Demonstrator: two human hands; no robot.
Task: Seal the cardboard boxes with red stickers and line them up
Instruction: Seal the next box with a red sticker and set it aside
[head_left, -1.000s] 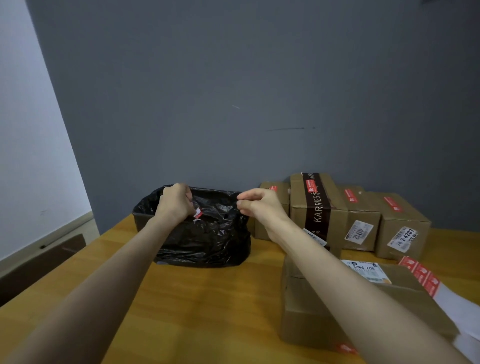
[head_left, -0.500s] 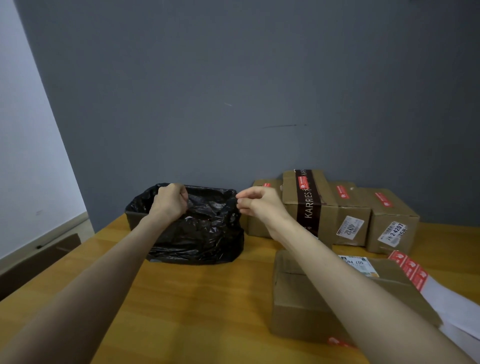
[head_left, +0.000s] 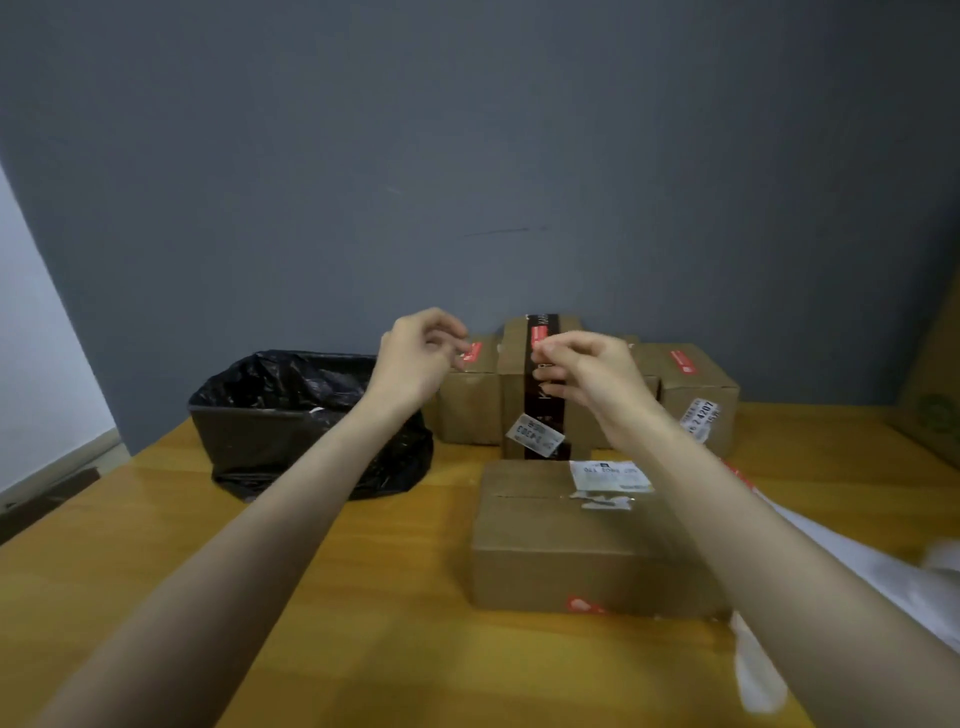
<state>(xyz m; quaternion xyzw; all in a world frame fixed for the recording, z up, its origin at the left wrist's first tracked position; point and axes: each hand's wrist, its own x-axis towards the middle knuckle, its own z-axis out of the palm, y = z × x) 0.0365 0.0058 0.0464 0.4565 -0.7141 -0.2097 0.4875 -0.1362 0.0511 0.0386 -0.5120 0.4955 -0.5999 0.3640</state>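
OK, left hand (head_left: 415, 361) & right hand (head_left: 589, 374) raised w/ fingers curled pinch-like, can't tell if holding anything; near box (head_left: 561, 540) on counter (head_left: 363, 597), center-right: prob light, stiff cardboard, so grab by side walls.

Wooden table (head_left: 363, 597) bearing cardboard boxes (head_left: 561, 551), a black-lined bin (head_left: 270, 431), white sheets (head_left: 852, 566).

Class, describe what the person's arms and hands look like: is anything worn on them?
Both forearms are bare, with no sleeves in view. The left hand and right hand wear no gloves, and no watch, bracelet or ring shows.
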